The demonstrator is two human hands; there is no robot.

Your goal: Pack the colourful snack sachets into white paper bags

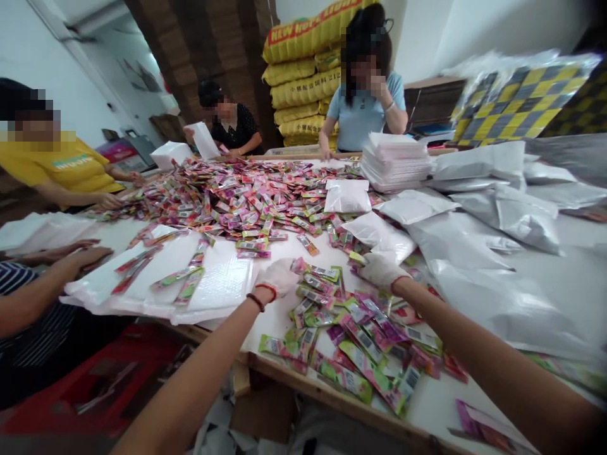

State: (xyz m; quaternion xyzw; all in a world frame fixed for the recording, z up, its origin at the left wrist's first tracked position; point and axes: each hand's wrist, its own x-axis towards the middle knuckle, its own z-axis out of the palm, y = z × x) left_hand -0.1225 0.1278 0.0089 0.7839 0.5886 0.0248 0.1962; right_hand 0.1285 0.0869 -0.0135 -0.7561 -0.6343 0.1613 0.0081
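Note:
My left hand (pixel 277 278), in a white glove with a red cord and a dark bracelet at the wrist, has its fingers closed on a small pink packet (pixel 298 265). My right hand (pixel 382 272), also gloved, has its fingers closed on a green-yellow packet (pixel 358 258). Between and below my hands lies a loose spread of green, pink and purple packets (pixel 351 335). Just beyond my right hand rests a filled white pouch (pixel 379 235). White bubble mailers (pixel 220 275) with some packets on top lie left of my left hand.
A large packet heap (pixel 227 189) covers the table's middle. Filled silver-white pouches (pixel 502 303) lie at the right, beside stacked mailers (pixel 396 161). Several people stand or sit around the table (pixel 327 401); another person's hands (pixel 85 256) rest at the left.

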